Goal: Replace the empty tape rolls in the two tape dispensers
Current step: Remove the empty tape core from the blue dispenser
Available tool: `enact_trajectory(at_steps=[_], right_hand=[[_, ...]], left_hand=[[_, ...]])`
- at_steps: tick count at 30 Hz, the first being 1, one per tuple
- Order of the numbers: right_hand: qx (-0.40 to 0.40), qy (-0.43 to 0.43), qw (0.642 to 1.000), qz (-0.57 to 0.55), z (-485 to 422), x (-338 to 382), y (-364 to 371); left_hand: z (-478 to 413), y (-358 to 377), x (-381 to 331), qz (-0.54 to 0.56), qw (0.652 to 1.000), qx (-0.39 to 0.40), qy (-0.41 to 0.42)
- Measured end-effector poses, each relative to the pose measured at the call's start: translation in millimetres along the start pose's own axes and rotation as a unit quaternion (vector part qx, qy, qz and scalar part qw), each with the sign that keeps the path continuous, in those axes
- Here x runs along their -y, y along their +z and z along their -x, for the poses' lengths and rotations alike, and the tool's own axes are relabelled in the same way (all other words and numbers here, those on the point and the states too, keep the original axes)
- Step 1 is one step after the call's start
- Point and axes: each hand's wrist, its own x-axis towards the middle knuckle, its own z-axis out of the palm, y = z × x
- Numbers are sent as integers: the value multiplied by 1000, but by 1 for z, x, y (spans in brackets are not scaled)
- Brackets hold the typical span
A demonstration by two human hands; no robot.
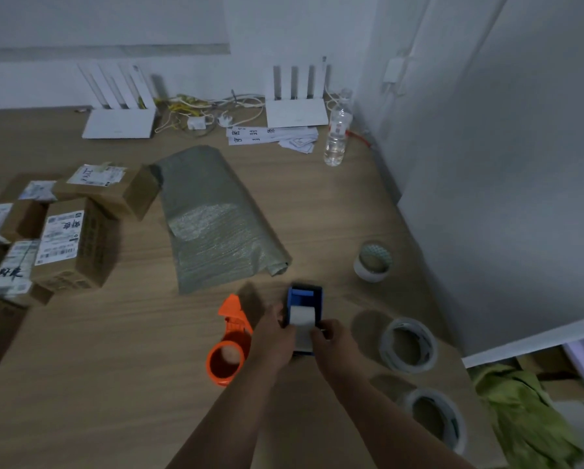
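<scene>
A blue tape dispenser [305, 296] stands on the wooden table [114, 384] with a pale roll [302, 316] seated in it. My left hand [273, 333] grips its left side. My right hand [331, 336] pinches the roll at its near right edge. An orange tape dispenser [229, 346] lies to the left, its round core holder showing no tape. Two clear tape rolls [409, 345] [436, 418] lie flat on the right. A small white roll [373, 261] stands further back.
A grey bubble mailer [213, 218] lies behind the dispensers. Several cardboard parcels [77, 245] crowd the left. Two white routers [120, 121] [297, 111], cables and a water bottle [337, 133] sit at the back. A white partition [503, 198] borders the right; green cloth [527, 411] lies beyond the edge.
</scene>
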Motion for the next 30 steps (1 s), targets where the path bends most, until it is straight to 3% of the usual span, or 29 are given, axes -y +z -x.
enact_trajectory(at_steps=[5,14,20,30], right_hand=[[5,1,1000,-14,-2,-2,-5],[42,109,993,12,-22,-14,-1],[61,172,974,-131,-26,-17,4],[42,109,972,-203,-14,-1,-7]], left_hand=[[3,5,-2,41,999,-4,-29],[7,9,0,90,994,12,-68],[9,5,0,109,991,21,-80],[17,-14,-5,169,985,30,-22]])
